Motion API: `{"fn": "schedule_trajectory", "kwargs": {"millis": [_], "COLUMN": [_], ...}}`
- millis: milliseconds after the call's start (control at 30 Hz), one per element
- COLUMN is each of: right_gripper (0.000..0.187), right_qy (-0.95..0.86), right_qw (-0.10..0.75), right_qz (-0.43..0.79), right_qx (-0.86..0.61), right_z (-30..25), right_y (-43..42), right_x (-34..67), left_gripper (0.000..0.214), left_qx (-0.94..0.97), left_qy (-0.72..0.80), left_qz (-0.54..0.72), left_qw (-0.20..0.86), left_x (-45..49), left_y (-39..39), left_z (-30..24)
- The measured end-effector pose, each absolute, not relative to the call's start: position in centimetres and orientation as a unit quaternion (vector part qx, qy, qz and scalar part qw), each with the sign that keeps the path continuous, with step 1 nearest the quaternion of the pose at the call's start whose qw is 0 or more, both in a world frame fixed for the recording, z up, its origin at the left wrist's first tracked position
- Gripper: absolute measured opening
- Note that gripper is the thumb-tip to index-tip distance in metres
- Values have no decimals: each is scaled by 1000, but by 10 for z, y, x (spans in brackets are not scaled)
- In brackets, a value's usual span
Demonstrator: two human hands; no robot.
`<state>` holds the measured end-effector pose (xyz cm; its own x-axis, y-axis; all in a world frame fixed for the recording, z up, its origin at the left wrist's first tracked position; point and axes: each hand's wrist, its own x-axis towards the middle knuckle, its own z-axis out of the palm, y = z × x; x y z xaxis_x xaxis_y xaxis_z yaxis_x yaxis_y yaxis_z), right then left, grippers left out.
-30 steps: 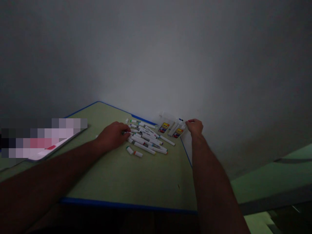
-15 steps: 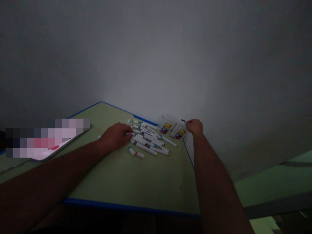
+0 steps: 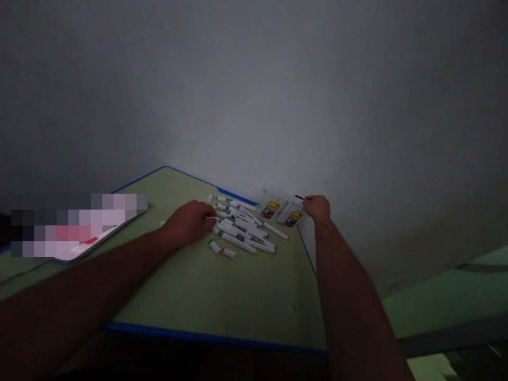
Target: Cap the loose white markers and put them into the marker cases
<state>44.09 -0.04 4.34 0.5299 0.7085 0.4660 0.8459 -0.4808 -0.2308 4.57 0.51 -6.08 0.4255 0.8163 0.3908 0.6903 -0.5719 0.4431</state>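
A pile of white markers [image 3: 243, 226] with coloured caps lies on the green table [image 3: 222, 291] near its far right corner. My left hand [image 3: 190, 221] rests at the pile's left side, its fingers curled onto one marker. Against the wall stand two clear marker cases [image 3: 283, 209] with yellow labels. My right hand [image 3: 317, 207] is at the right case, its fingers pinched on a marker with a red and blue tip that pokes toward the case's top.
The table has a blue edge and ends at a white wall [image 3: 278, 106]. A flat white board [image 3: 85, 241] lies at the left. Two short caps [image 3: 221, 248] lie loose in front of the pile. Another green surface [image 3: 444, 291] shows at the right.
My right hand has stayed at the right case, turning its marker slightly at the case's top. My left hand has held its place at the pile. The camera has shifted a little.
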Motion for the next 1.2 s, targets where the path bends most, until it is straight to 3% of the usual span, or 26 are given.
{"fn": "schedule_trajectory", "kwargs": {"millis": [533,800,1000,1200], "right_gripper": [30,29,24,20], "right_qy": [-441,-431,-447,-521], "right_qw": [280,378,430,407], "right_qz": [-186,-223,-156,-55], "right_qx": [-832,-789,-769,-748], "right_z": [48,45,18,-17], "right_y": [-10,-25,-39,-56], "right_x": [426,390,355,321], "left_gripper": [27,30,30,31], "left_qx": [839,842,841,828], "left_qy": [447,441,448,462], "left_qz": [293,291,285,299], "left_qw": [107,107,102,106], "left_x": [46,45,43,37], "left_y": [6,4,6,7], "left_z": [-62,-59,-57,-53]}}
